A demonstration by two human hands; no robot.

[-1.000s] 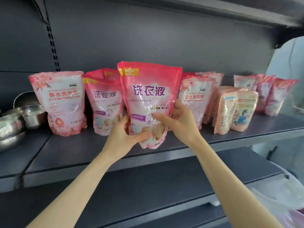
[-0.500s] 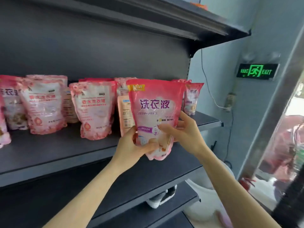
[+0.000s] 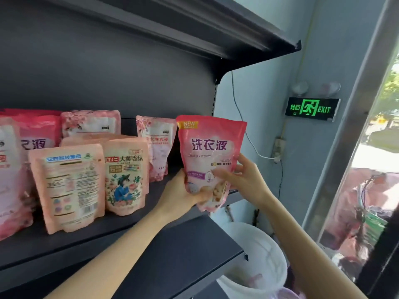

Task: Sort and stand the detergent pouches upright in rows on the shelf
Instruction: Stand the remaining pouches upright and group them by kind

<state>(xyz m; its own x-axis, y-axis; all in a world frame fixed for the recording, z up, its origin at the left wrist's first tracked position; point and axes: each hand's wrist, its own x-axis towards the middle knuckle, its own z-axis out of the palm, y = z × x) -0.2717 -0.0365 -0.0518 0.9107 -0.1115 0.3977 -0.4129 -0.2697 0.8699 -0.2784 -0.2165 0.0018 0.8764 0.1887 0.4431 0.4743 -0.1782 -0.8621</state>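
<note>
pink pouch [image 3: 210, 147] moved right, left hand [image 3: 179, 195], right hand [image 3: 244, 180] still gripping

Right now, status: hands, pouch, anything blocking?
Left hand and right hand both grip pink pouch low down. Pouch roughly upright, off the shelf at its right end. Bare spot beside pale pouch unblocked.

Nothing fancy here, just two bare arms in front of the dark shelf [image 3: 26, 253]: left forearm [image 3: 121, 251] and right forearm [image 3: 302, 238] uncovered to the frame edge, left hand [image 3: 181, 195] and right hand [image 3: 244, 180] plain, slim-fingered.
</note>
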